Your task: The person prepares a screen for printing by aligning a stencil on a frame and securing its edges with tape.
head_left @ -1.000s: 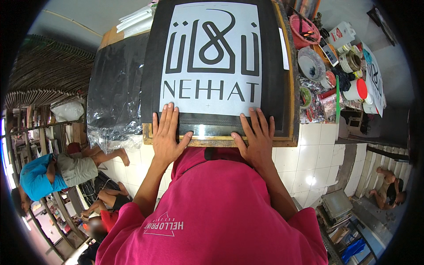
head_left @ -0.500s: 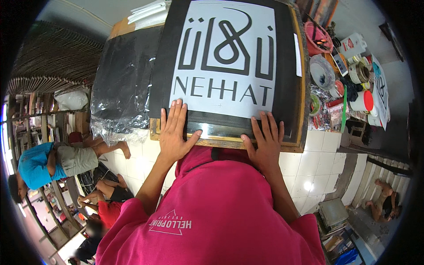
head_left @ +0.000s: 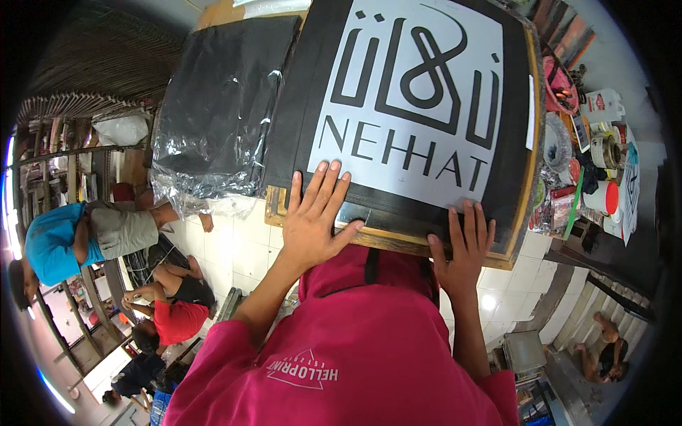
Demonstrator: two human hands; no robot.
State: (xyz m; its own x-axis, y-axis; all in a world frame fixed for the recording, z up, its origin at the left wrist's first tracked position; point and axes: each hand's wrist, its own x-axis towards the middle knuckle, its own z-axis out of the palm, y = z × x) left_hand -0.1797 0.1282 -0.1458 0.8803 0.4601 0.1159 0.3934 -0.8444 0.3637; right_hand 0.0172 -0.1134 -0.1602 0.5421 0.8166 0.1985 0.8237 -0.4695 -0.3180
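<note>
Head view: bare left hand (head_left: pixel 316 216) and bare right hand (head_left: pixel 463 250) lie open, palms down

One white rectangular sheet with a large black printed design (head_left: pixel 412 106) lies on one black board (head_left: pixel 302 121) in one brown wooden frame (head_left: pixel 275 207), before the person. Both hands' fingertips rest at the sheet's lower edge, covering bits of it. Just left lies one black bundle in clear plastic (head_left: pixel 220 99). Right of the frame stand one pink plastic basin (head_left: pixel 556 77) and one white tub with a red lid (head_left: pixel 600 199).
</note>
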